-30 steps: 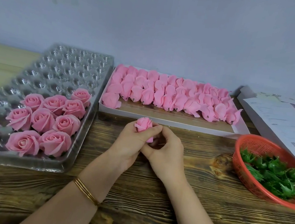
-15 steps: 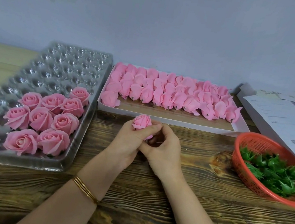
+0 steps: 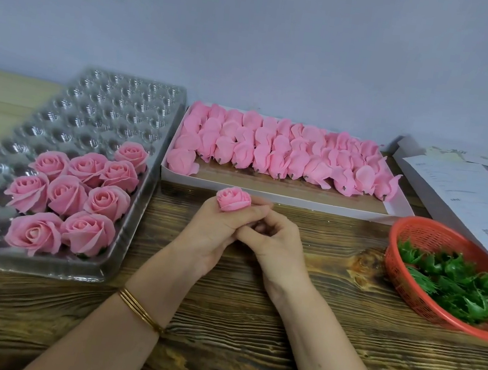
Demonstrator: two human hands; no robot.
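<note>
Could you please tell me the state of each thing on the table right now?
Rose, upright, gripped by left hand.
Right hand, fingers curled against the left hand; grasp hidden.
Clear tray, near cells filled with open roses, far cells bare.
White box, rows of buds lying sideways.
Orange basket, partly filled with green leaves.

On the tabletop (image 3: 243, 357), a tray (image 3: 106, 109) lies at the left with roses (image 3: 67, 194) in its near cells. Behind the middle sits a box (image 3: 281, 198) holding rows of buds (image 3: 279, 150). A basket (image 3: 436, 234) of leaves (image 3: 457, 287) stands at the right, papers (image 3: 466, 197) just behind it. The left hand (image 3: 214, 234) and right hand (image 3: 275, 242) meet just before the box, a flower (image 3: 233, 199) atop the left one
</note>
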